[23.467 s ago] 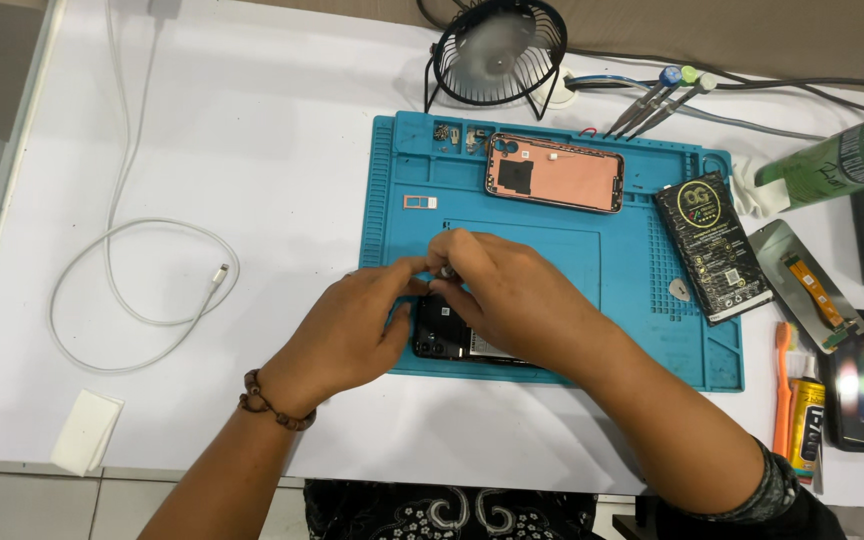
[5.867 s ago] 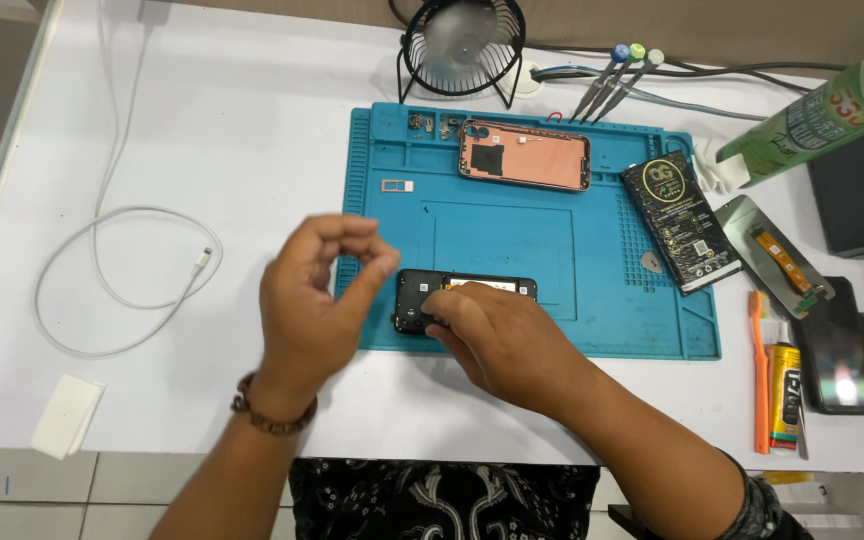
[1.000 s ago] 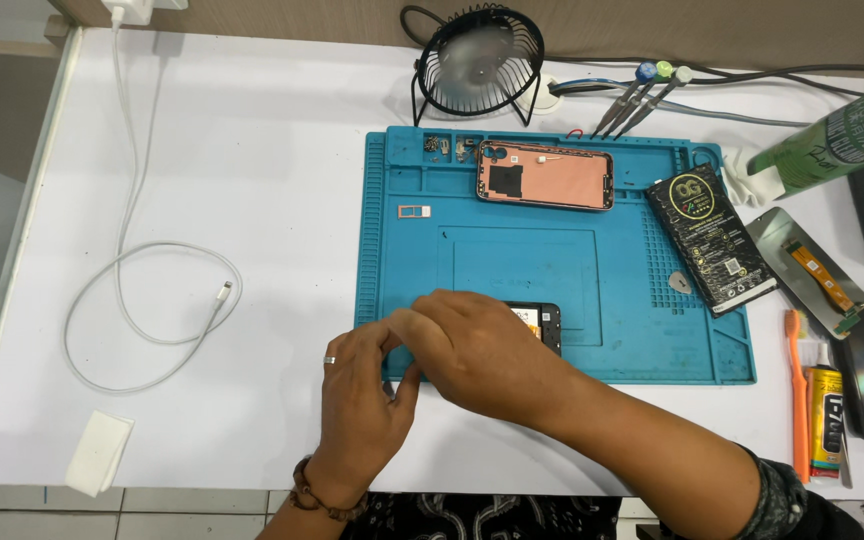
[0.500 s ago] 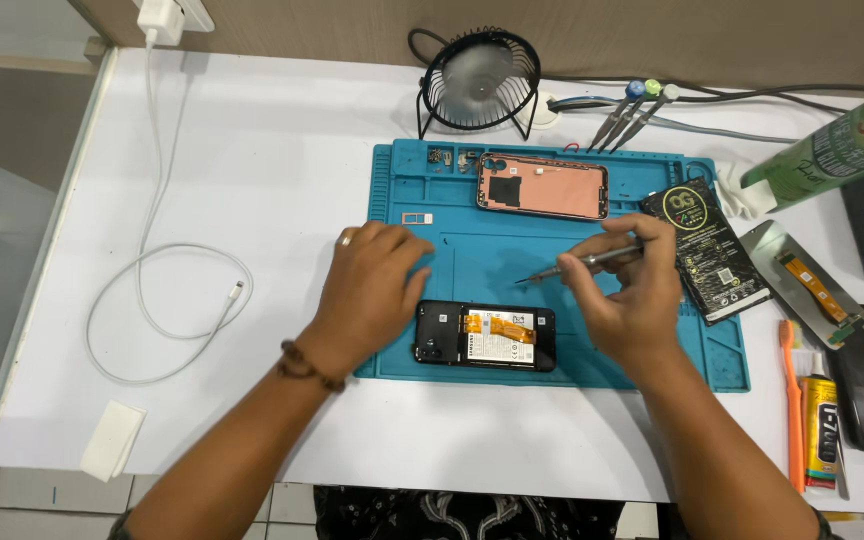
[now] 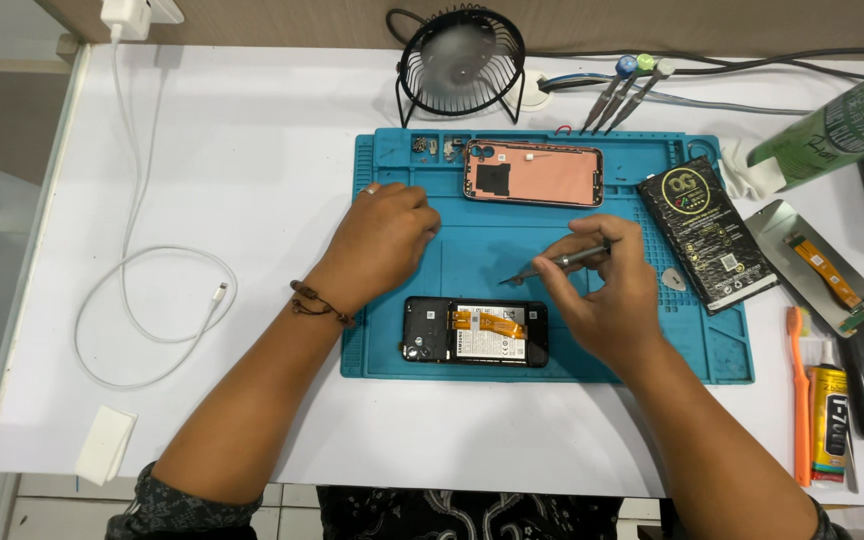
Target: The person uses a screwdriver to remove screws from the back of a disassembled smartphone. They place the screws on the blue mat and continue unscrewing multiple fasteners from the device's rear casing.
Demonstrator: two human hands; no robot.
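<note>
An opened black phone (image 5: 475, 331) lies face down near the front edge of the blue work mat (image 5: 712, 340), its battery and orange flex cable showing. My right hand (image 5: 602, 290) is closed around a thin metal tool (image 5: 552, 264), whose tip points left above the phone. My left hand (image 5: 384, 238) rests on the mat's upper left part with fingers curled and nothing visible in them. A copper-coloured phone back cover (image 5: 534, 173) lies at the mat's far edge, with small parts (image 5: 432, 146) beside it.
A small black fan (image 5: 462, 62) and several screwdrivers (image 5: 624, 88) stand behind the mat. To the right lie a black battery pack (image 5: 708, 233), a screen part (image 5: 820, 265), an orange tool (image 5: 800, 395), a glue tube (image 5: 830, 420) and a green bottle (image 5: 837, 125). A white cable (image 5: 137, 300) loops at left.
My hands have come off the phone, which now lies uncovered. My right hand has picked up the metal tool; my left hand has moved up onto the mat.
</note>
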